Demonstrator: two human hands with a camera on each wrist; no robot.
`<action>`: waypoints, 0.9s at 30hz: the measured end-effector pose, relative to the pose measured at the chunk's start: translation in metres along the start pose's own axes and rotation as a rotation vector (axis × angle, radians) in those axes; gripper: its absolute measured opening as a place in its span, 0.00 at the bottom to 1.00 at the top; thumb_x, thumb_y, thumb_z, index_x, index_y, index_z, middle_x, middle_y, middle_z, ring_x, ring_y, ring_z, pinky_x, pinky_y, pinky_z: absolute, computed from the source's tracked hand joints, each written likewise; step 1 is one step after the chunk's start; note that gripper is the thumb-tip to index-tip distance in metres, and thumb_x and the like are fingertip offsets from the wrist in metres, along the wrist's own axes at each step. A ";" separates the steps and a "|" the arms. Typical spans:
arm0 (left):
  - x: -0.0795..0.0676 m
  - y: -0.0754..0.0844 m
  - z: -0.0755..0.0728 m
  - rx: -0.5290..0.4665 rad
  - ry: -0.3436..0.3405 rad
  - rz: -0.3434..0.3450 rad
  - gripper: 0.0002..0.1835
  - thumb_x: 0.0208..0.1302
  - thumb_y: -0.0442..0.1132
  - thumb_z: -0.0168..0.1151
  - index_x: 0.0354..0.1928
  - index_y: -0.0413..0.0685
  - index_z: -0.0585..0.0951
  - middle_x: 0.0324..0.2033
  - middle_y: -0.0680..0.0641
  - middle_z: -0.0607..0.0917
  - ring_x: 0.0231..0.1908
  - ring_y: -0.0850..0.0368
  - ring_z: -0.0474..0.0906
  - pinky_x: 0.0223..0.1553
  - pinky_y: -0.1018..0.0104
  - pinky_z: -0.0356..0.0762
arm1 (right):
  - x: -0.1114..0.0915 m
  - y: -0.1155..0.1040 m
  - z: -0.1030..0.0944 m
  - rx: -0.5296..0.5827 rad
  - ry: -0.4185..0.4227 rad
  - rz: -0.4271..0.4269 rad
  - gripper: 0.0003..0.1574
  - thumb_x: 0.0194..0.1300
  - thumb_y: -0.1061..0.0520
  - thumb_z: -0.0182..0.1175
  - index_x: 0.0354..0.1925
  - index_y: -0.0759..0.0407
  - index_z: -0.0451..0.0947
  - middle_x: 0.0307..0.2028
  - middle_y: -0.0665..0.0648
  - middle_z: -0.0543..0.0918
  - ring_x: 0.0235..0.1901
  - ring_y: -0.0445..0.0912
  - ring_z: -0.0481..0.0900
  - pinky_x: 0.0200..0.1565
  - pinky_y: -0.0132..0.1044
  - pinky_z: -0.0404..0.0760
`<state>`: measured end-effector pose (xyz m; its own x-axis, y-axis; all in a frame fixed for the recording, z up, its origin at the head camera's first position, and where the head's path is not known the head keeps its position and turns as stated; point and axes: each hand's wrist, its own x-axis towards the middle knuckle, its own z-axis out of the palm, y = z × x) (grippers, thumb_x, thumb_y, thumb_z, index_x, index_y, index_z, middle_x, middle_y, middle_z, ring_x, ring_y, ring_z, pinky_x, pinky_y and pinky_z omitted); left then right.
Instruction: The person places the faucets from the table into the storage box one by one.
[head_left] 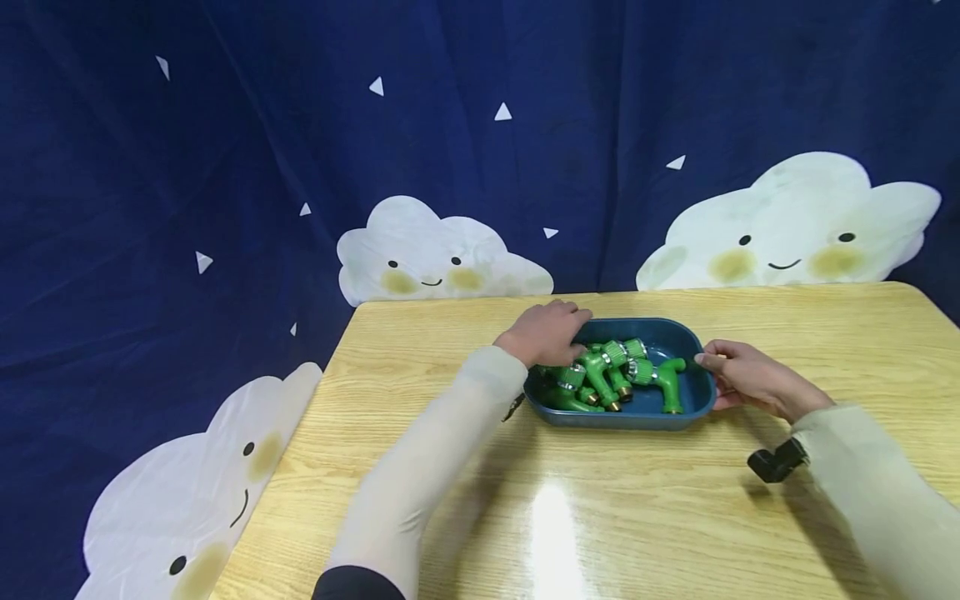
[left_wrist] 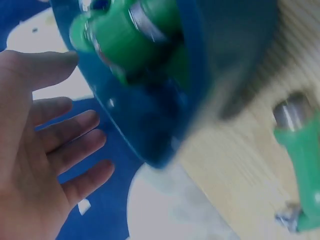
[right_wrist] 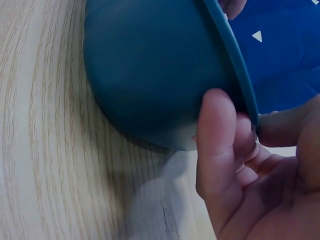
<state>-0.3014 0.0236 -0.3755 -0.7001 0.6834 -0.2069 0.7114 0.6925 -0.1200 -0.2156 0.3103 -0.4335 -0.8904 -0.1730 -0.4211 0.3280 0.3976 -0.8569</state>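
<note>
A dark blue oval plastic bin (head_left: 652, 422) holds several green tap-shaped fittings (head_left: 600, 367) with ribbed, silver-ringed caps and brass-coloured ends. My right hand (head_left: 753, 379) grips the bin's right end; in the right wrist view its thumb and fingers (right_wrist: 216, 120) pinch the rim. At the bin's left end is my left hand (head_left: 546, 332), its back upward and its thumb over the fittings. The left wrist view has this hand's fingers (left_wrist: 80, 142) spread and loosely extended beside the bin's wall (left_wrist: 120, 120), holding nothing.
In the left wrist view, a single green fitting (left_wrist: 302, 165) lies on the wood-grain table (head_left: 420, 350) outside the bin. A dark blue curtain (head_left: 465, 125) printed with white clouds hangs behind the table and along its left side.
</note>
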 end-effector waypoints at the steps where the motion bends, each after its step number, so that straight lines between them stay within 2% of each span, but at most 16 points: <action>1: -0.002 -0.005 0.000 -0.008 0.012 -0.008 0.32 0.72 0.55 0.53 0.75 0.56 0.63 0.70 0.50 0.70 0.70 0.53 0.68 0.67 0.58 0.71 | 0.000 0.000 0.000 -0.002 0.000 0.001 0.15 0.80 0.54 0.38 0.45 0.66 0.63 0.25 0.51 0.73 0.26 0.41 0.81 0.34 0.37 0.87; 5: -0.009 -0.024 0.000 -0.035 0.033 -0.044 0.32 0.72 0.54 0.54 0.75 0.54 0.64 0.71 0.49 0.70 0.70 0.52 0.67 0.68 0.56 0.71 | 0.000 0.000 0.000 0.003 -0.002 0.000 0.15 0.80 0.54 0.39 0.45 0.65 0.63 0.25 0.51 0.74 0.26 0.40 0.80 0.34 0.37 0.87; 11: -0.021 -0.042 0.006 -0.056 0.033 -0.065 0.30 0.72 0.53 0.55 0.72 0.53 0.68 0.67 0.48 0.74 0.67 0.50 0.71 0.66 0.55 0.73 | 0.002 0.002 0.001 0.019 -0.007 -0.010 0.15 0.80 0.53 0.39 0.45 0.65 0.63 0.25 0.50 0.75 0.25 0.40 0.80 0.34 0.38 0.87; 16: -0.034 -0.065 0.020 -0.105 0.012 -0.101 0.29 0.72 0.51 0.55 0.72 0.51 0.68 0.67 0.46 0.74 0.67 0.48 0.71 0.65 0.53 0.73 | 0.002 0.001 0.001 0.016 -0.008 -0.007 0.15 0.80 0.53 0.39 0.45 0.65 0.63 0.25 0.51 0.76 0.26 0.41 0.81 0.34 0.38 0.87; 22: -0.053 -0.096 0.040 -0.179 -0.037 -0.208 0.28 0.74 0.48 0.53 0.72 0.49 0.67 0.68 0.44 0.73 0.67 0.46 0.71 0.64 0.50 0.74 | 0.001 0.002 -0.001 0.026 -0.008 -0.019 0.14 0.80 0.53 0.39 0.43 0.64 0.63 0.24 0.50 0.75 0.25 0.40 0.80 0.34 0.38 0.87; 27: -0.067 -0.115 0.055 -0.209 -0.055 -0.268 0.28 0.73 0.48 0.54 0.71 0.47 0.69 0.65 0.42 0.76 0.65 0.46 0.73 0.64 0.49 0.74 | 0.000 0.004 0.000 0.041 -0.015 -0.026 0.14 0.80 0.53 0.40 0.42 0.63 0.64 0.23 0.49 0.75 0.24 0.39 0.79 0.33 0.38 0.87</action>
<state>-0.3328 -0.1149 -0.4017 -0.8522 0.4608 -0.2478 0.4704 0.8822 0.0227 -0.2147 0.3121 -0.4371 -0.8940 -0.1963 -0.4027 0.3178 0.3558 -0.8789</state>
